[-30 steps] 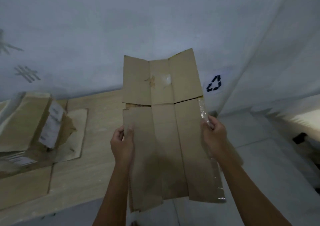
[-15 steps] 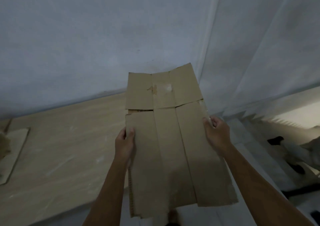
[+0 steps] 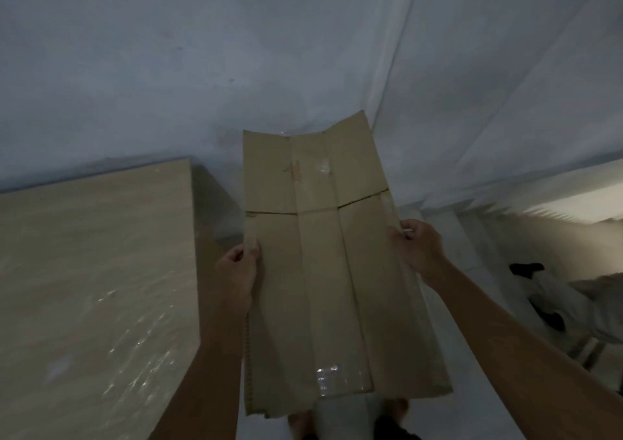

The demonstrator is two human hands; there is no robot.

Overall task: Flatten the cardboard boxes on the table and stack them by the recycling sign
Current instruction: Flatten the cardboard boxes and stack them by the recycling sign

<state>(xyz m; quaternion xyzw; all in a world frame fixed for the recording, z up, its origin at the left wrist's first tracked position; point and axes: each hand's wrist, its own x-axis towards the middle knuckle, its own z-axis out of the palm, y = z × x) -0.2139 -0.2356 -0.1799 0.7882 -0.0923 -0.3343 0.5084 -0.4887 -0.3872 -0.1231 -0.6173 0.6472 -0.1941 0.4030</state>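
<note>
Table [image 3: 94, 271] now leftward, flattened box [image 3: 323, 271] beside its end, before wall [image 3: 202, 69].

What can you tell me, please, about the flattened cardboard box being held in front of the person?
The flattened cardboard box is plain brown corrugated board, pressed flat and held roughly upright, long side vertical, off the right end of the table. Vertical creases divide it into three strips, and a horizontal crease sets off the upper flaps, which bend slightly. Shiny clear tape remnants show near the bottom, along the right edge and on the upper middle flap. The left hand grips its left edge and the right hand its right edge.
</note>
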